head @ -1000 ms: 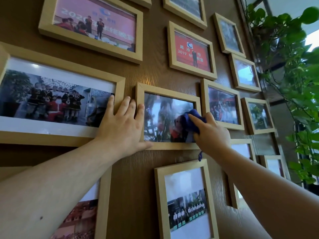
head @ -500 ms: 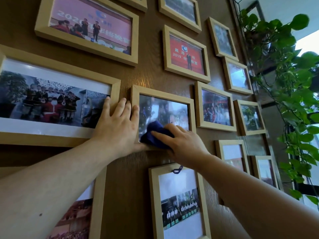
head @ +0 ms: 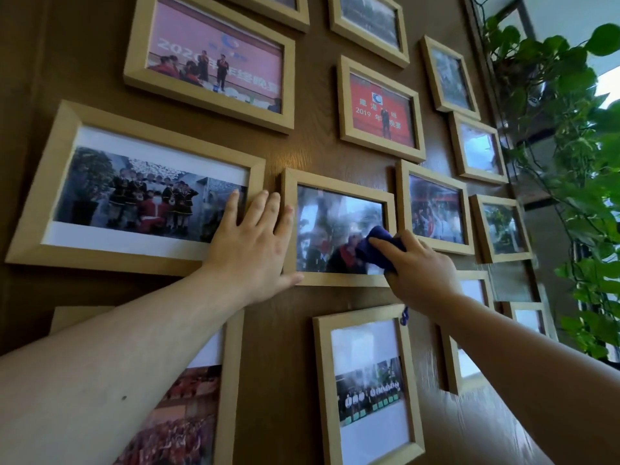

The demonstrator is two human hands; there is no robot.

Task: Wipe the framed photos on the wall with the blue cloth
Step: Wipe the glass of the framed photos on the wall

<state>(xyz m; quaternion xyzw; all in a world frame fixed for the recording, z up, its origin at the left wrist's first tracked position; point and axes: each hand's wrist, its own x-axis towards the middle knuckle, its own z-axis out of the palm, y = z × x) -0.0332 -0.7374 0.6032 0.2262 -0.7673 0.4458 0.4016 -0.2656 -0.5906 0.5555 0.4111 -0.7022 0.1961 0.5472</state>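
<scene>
We press the blue cloth point(head: 377, 250) on the middle frame point(head: 339, 176) with our right hand point(head: 419, 273), fingers clamped on it; our left hand point(head: 251, 250), fingers spread, steadies it. Many frames seem left.

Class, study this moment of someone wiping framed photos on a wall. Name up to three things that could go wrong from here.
1. The right hand presses the blue cloth on the centre frame; a hard push might tilt or unhook it.
2. The left hand lies flat across the wide frame and its glass, so it could leave fingerprints.
3. The cloth's dangling end hangs near the lower frame and might snag.
</scene>
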